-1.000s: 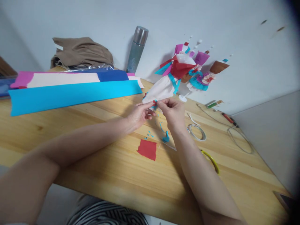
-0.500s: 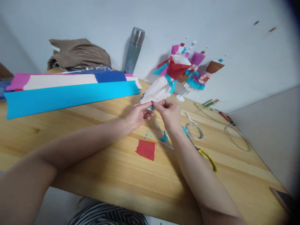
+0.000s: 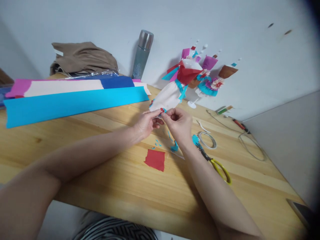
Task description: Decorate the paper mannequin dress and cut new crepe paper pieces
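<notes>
A paper figure with a white skirt (image 3: 165, 96), a red top (image 3: 187, 74) and blue strips leans away from me on the table. At the skirt's lower edge sits a small red and blue piece (image 3: 162, 110). My left hand (image 3: 147, 124) pinches the skirt's edge beside that piece, its lower fingers curled beneath. My right hand (image 3: 178, 121) is closed, thumb and forefinger at the red and blue piece. A red paper square (image 3: 155, 160) and blue scraps (image 3: 174, 146) lie in front of my hands.
Yellow-handled scissors (image 3: 220, 170) and a tape roll (image 3: 208, 140) lie right of my right forearm. Paper rolls (image 3: 75, 104), brown cloth (image 3: 85, 58) and a bottle (image 3: 142, 55) are behind, left. Paper decorations (image 3: 210, 80) stand by the wall.
My right fingertips have shifted slightly down and left, showing more of the red piece. More of the scissors shows beside my right forearm.
</notes>
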Demonstrator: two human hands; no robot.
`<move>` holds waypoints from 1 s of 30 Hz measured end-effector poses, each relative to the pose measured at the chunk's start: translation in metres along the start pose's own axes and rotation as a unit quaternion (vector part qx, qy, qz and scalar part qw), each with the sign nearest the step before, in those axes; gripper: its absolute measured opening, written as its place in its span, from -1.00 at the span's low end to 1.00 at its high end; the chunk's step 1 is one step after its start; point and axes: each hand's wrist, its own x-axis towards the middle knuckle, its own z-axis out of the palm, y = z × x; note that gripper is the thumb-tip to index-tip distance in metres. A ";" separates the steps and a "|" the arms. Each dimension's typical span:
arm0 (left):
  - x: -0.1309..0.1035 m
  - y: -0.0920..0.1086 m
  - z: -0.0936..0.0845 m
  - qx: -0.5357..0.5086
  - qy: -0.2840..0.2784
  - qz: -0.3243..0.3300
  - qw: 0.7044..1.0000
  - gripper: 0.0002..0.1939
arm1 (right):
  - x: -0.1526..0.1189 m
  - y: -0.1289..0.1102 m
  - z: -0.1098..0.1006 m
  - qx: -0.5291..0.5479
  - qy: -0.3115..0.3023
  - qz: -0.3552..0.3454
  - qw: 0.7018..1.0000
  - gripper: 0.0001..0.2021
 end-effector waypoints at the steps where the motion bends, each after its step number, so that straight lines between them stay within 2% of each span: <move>1: 0.000 0.000 0.000 -0.002 -0.001 -0.001 1.000 -0.95 | 0.001 0.001 0.001 -0.003 0.005 -0.001 1.000 -0.71; 11: 0.000 0.001 0.000 0.010 0.003 -0.004 1.000 -0.90 | 0.011 0.012 0.003 0.063 0.028 0.020 0.997 -0.73; 21: 0.000 0.000 0.000 0.001 0.000 0.000 1.000 -0.95 | 0.004 -0.001 0.004 0.030 0.024 0.012 0.999 -0.66; 24: 0.000 0.000 0.001 0.006 0.002 -0.003 1.000 -0.95 | 0.010 -0.001 0.006 0.052 0.022 0.050 0.997 -0.65; 30: -0.001 0.003 0.003 0.004 0.018 -0.027 0.999 -0.89 | 0.016 0.001 0.000 0.148 -0.032 0.149 0.977 -0.67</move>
